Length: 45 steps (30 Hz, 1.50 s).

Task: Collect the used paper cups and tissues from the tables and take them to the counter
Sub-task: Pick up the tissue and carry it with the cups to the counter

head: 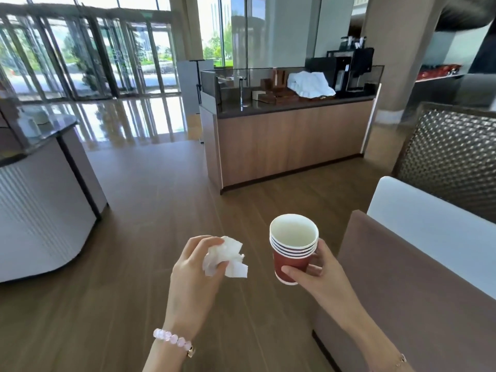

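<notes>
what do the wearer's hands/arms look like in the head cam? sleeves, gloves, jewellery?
No sleeves or gloves in view; both forearms are bare. The left hand has a bead bracelet at the wrist: round, glossy, pale pink beads with a small gold-coloured charm. The right hand has a thin bracelet at the wrist, a fine gold-toned chain. No rings visible.
</notes>
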{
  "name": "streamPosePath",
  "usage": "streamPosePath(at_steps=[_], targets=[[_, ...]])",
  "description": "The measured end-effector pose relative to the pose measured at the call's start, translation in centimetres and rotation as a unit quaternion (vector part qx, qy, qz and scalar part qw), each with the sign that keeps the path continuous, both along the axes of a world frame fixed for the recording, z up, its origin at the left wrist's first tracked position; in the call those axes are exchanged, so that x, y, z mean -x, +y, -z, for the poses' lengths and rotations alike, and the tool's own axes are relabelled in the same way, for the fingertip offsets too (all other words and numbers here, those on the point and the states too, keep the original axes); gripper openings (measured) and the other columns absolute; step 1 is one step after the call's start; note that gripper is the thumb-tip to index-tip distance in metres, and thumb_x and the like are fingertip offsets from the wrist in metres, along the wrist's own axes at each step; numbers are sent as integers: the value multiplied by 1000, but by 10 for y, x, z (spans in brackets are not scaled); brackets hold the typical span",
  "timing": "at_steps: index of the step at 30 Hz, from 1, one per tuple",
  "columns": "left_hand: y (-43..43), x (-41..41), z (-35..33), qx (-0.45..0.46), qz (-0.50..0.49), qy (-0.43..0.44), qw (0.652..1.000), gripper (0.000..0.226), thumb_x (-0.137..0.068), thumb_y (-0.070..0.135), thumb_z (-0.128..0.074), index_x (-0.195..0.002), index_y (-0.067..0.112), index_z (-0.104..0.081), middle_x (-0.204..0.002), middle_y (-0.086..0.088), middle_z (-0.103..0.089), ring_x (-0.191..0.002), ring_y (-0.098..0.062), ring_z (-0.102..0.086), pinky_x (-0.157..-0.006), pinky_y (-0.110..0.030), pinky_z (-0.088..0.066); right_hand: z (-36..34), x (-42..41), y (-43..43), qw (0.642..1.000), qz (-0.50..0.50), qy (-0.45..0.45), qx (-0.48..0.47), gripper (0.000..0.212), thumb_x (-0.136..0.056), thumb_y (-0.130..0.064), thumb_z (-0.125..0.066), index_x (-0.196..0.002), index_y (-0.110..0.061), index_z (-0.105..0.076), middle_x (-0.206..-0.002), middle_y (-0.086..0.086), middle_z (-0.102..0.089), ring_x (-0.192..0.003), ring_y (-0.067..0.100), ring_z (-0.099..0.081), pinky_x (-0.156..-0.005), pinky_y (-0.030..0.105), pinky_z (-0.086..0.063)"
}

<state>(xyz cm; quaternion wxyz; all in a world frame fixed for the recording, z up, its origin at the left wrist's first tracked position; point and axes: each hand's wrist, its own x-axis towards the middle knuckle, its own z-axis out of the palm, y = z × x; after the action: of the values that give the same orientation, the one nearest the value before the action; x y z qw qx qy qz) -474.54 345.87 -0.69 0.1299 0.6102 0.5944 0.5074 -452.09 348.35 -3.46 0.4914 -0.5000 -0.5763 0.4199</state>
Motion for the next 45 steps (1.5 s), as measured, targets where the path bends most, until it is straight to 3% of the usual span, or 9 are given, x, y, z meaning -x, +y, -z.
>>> streamPosePath(at_steps=[8,13,21,29,33,35,39,45], targets=[[210,34,-8,-3,87,5,996,31,-72,6,-75,-93,27,-65,-100,23,-56,-91,9,-51,-63,-4,-39,-3,39,168,996,89,2,-1,56,-67,-14,-83,-111,-36,-55,-100,-19,-68,-87,3,-69,-72,15,-53],[321,35,-23,-12,143,6,990,38,-72,6,-73,-87,39,-60,-98,26,-55,-90,11,-51,-65,-2,-38,-8,46,256,990,140,5,5,53,-67,-15,-83,-106,-39,-56,-97,-25,-68,-87,0,-68,-70,14,-52],[476,17,-3,11,211,21,977,32,-73,4,-74,-91,28,-65,-99,22,-58,-89,6,-53,-66,-5,-39,0,24,391,978,209,-2,5,53,-68,-12,-83,-108,-34,-57,-97,-22,-70,-89,-2,-67,-69,10,-50],[663,-53,-8,1,262,32,964,29,-75,8,-72,-92,30,-64,-100,21,-58,-89,6,-53,-64,-12,-43,-3,-46,563,960,279,-4,-11,53,-68,-13,-83,-107,-34,-56,-95,-17,-71,-88,-3,-67,-70,11,-51],[748,-91,-18,-1,282,34,959,29,-75,7,-70,-91,29,-64,-101,18,-59,-87,0,-55,-65,-17,-44,-14,-86,632,950,310,-18,-23,51,-68,-14,-82,-105,-35,-55,-95,-30,-67,-89,-7,-65,-68,6,-48],[781,-112,-19,2,299,38,954,29,-75,7,-69,-91,29,-64,-101,18,-59,-84,-1,-55,-65,-19,-45,-17,-105,657,943,332,-22,-23,52,-68,-15,-82,-108,-33,-55,-97,-26,-69,-90,-4,-66,-71,8,-49],[844,-158,-15,1,353,38,935,27,-77,6,-69,-92,27,-64,-101,19,-58,-89,2,-52,-64,-10,-41,-20,-143,699,926,377,-32,-18,54,-69,-18,-82,-113,-33,-54,-99,-23,-69,-92,-2,-66,-74,11,-51],[944,-248,-3,6,448,30,894,35,-77,6,-69,-92,36,-60,-103,24,-55,-91,-4,-54,-64,-14,-40,-14,-201,759,889,456,-34,-11,53,-69,-19,-82,-111,-35,-54,-100,-22,-69,-92,-1,-66,-73,9,-49]])
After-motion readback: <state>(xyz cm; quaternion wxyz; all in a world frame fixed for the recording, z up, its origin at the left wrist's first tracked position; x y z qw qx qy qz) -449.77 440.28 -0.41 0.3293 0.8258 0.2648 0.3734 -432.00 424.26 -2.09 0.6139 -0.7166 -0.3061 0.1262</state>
